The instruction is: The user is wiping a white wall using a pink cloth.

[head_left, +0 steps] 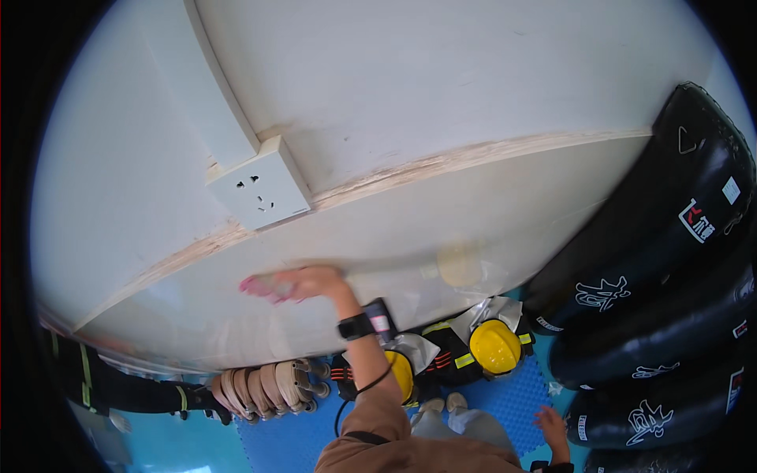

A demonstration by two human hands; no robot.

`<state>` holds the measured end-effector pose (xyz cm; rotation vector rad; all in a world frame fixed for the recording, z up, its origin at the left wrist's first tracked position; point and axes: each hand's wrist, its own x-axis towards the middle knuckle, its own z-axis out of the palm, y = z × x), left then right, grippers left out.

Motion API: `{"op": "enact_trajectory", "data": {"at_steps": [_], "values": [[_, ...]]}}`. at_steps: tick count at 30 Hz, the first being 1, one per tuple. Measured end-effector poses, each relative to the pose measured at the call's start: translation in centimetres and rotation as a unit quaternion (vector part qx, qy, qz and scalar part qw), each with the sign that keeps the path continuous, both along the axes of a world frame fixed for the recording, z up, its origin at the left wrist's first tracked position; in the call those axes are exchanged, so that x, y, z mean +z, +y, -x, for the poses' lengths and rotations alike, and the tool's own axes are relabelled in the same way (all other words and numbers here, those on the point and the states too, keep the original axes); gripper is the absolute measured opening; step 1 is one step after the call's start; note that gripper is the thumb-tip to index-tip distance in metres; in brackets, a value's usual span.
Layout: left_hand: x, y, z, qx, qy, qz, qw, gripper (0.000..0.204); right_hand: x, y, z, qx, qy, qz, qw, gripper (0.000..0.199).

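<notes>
My left hand (311, 281) is stretched out against the glossy lower wall panel (386, 276). In it is a pink and whitish cloth (268, 288), blurred and pressed between the fingers and the panel. A dark watch sits on that wrist. My right hand (551, 426) hangs low at the right, near the black punching bags (623, 422), holding nothing, its fingers apart. Below my left arm stand two yellow helmets, one (495, 347) fully in sight and the other (400, 377) partly behind the arm.
A white socket box (260, 185) juts from the wall above the panel's wooden trim (473, 155). Rolled beige hoses (264, 390) and dark clothing with reflective stripes (134, 386) lie along the wall's foot. Blue mats (520, 402) cover the floor.
</notes>
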<state>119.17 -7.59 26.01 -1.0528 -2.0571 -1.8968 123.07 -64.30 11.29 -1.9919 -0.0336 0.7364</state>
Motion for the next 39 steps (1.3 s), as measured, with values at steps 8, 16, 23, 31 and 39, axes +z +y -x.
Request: {"op": "enact_trajectory", "data": {"at_steps": [8, 16, 23, 31, 39], "values": [[1.0, -14.0, -21.4, -0.365, 0.225, -0.155, 0.89, 0.067, -3.7, -7.1, 1.9, -0.032, 0.009, 0.007, 0.999, 0.034], [2.0, -17.2, -24.9, -0.552, 0.422, -0.183, 0.695, 0.067, -4.2, -7.6, 1.7, -0.119, 0.0, -0.045, 0.992, 0.028], [1.8, -9.9, -13.4, -0.4, 0.461, -0.208, 0.764, 0.068, -1.7, -2.9, 0.5, -0.088, 0.04, -0.097, 0.991, 0.026], [4.3, 0.5, 3.9, -0.191, 0.106, -0.21, 0.953, 0.052, 0.4, 2.5, 0.4, 0.029, -0.025, 0.004, 0.999, 0.027], [7.4, 1.3, 5.3, -0.227, -0.354, -0.139, 0.897, 0.048, -0.6, 2.8, 1.6, -0.028, -0.04, -0.036, 0.998, 0.027]]}}
